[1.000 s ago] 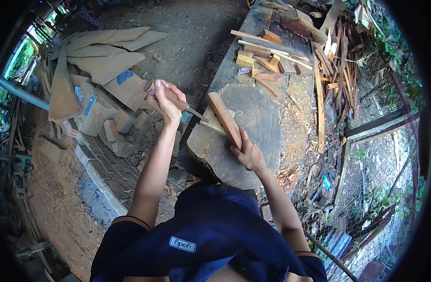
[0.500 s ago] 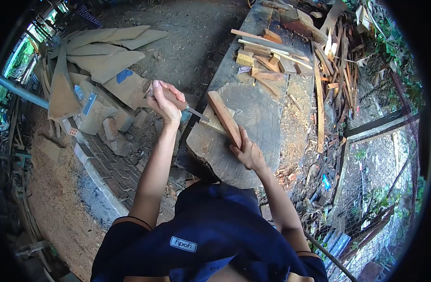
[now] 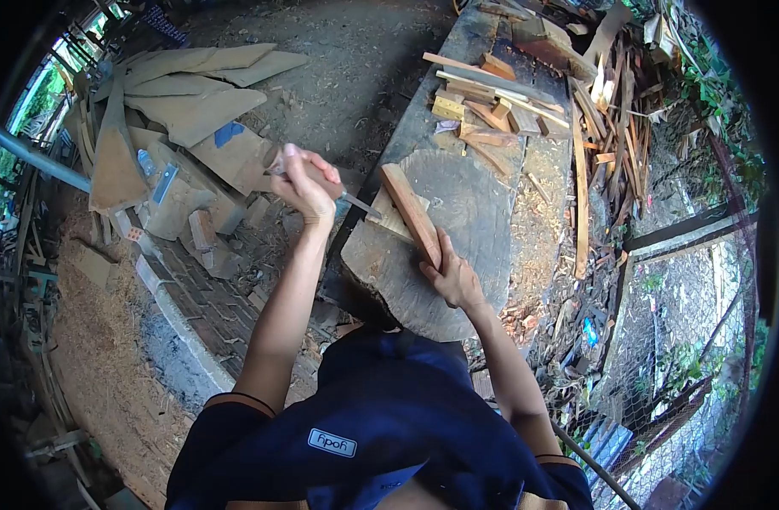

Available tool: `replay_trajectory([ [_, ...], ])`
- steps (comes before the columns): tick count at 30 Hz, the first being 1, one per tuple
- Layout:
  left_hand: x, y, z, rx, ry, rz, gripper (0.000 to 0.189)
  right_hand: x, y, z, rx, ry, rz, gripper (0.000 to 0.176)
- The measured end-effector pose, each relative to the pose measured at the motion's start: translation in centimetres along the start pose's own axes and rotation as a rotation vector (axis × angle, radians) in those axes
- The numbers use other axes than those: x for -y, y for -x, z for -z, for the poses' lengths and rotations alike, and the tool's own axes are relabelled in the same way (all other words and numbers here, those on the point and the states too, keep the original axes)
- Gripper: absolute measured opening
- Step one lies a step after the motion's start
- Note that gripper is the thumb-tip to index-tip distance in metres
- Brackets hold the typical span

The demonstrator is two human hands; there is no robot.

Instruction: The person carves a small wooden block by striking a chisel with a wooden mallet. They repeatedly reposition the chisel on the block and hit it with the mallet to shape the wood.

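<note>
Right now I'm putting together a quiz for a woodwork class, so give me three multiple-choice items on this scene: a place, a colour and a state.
1. Where does the reddish wood strip lie?
A. On the round wood slab
B. On the brick floor
C. On the heap of sawdust

2. What colour is the person's shirt?
A. White
B. Dark blue
C. Red

3. How is the left hand?
A. Open and flat
B. Resting on a knee
C. Closed around the tool

Answers:
1 A: the strip lies slanted on the slab, with the right hand gripping its near end.
2 B: the shirt at the bottom of the view is dark blue.
3 C: the fingers wrap the tool's handle, and its blade points at the strip.
</note>
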State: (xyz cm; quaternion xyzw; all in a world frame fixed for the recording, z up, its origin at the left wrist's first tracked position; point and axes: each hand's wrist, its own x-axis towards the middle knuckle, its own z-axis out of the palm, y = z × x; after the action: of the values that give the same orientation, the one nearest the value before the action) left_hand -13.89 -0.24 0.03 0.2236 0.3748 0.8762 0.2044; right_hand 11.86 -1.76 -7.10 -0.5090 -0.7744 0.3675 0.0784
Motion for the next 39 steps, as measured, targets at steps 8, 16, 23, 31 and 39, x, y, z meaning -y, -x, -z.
replay_trajectory([
  [8, 1.4, 2.7, -2.4, 0.141, -0.169, -0.197, 0.013, -0.1, -1.5, 2.0, 0.041, 0.027, 0.058, 0.076],
  [16, 1.4, 4.6, -3.6, 0.181, -0.585, -0.429, 0.019, 18.1, 4.2, 16.7, -0.547, -0.145, 0.98, 0.079],
  [23, 2.6, 5.5, -3.2, 0.245, -0.511, -0.49, 0.036, 18.2, 5.5, 17.7, -0.087, 0.47, 0.558, 0.071],
  [31, 1.6, 5.1, -3.0, 0.235, -0.399, -0.477, 0.027, 17.2, 4.3, 17.0, 0.033, 0.376, 0.469, 0.068],
  [39, 4.1, 4.4, -1.0, 0.338, -0.555, -0.496, 0.031, 16.9, 4.4, 14.5, 0.062, 0.356, 0.496, 0.075],
])
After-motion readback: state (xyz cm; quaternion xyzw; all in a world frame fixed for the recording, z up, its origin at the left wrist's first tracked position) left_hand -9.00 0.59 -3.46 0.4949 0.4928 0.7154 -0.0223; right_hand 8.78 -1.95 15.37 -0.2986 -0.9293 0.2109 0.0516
